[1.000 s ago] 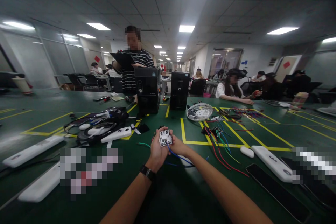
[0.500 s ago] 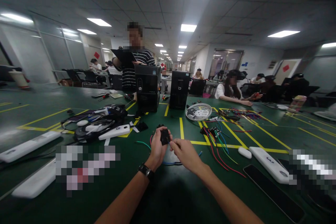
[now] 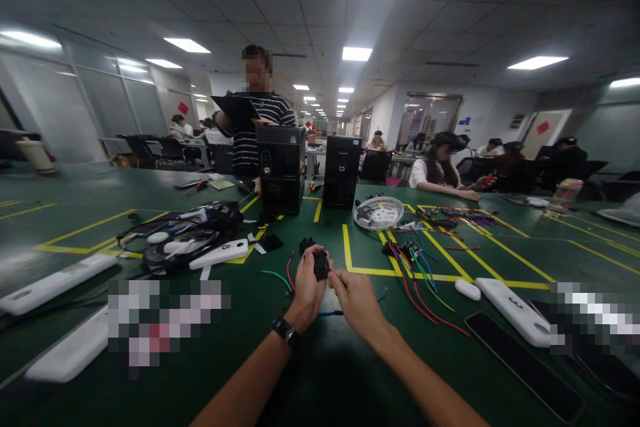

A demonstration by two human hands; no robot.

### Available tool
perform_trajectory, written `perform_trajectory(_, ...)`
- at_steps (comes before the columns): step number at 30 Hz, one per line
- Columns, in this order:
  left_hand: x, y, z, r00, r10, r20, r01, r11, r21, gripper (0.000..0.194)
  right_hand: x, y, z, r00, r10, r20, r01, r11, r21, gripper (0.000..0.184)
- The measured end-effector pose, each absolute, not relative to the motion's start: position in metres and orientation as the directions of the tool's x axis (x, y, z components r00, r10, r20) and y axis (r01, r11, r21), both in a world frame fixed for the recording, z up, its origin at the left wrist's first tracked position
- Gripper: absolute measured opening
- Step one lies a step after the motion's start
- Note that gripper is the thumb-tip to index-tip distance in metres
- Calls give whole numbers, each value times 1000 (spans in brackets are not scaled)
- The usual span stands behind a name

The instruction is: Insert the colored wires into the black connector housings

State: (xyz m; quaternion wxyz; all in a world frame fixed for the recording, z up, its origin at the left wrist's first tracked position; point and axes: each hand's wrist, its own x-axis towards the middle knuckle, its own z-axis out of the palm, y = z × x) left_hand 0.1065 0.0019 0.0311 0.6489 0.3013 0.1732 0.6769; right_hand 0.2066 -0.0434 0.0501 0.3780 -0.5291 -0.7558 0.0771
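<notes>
My left hand (image 3: 307,290), with a dark watch on its wrist, is wrapped round a small black block-shaped part (image 3: 321,267). At the right side of that part, my right hand (image 3: 359,299) has thumb and forefinger pinched together. Whatever lies between those fingertips is too small to make out. Just beyond the left fingers sits another black piece (image 3: 307,244) on the table. A green wire (image 3: 274,274) and a red wire (image 3: 289,270) lie left of the hands, and a blue wire (image 3: 330,313) passes below them.
Two black computer towers (image 3: 281,177) stand ahead. Right of them lies a white basket (image 3: 384,212), nearer me loose coloured wires (image 3: 417,290) and a black phone-like slab (image 3: 525,367). A cable heap (image 3: 195,233) is at left. A person in stripes (image 3: 245,147) stands behind the towers.
Both hands have shifted slightly right with the black part, which shows at a different angle. More of the black piece behind the left fingers is visible.
</notes>
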Motion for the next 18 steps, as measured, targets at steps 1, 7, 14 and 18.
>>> perform_trajectory(1,107,2,31,25,988,150,-796,-71,601,29,204,-43,46,-144,853,501,761,419,-495,35)
perform_trajectory(7,109,5,28,35,997,70,-840,-9,542,30,203,-40,48,-145,852,502,790,405,-459,36)
perform_trajectory(14,109,3,27,17,996,86,-824,-35,566,32,202,-40,43,-112,848,518,766,406,-499,36)
perform_trajectory(18,107,4,26,-6,995,95,-798,-62,600,33,199,-39,39,-101,870,483,718,400,-570,34)
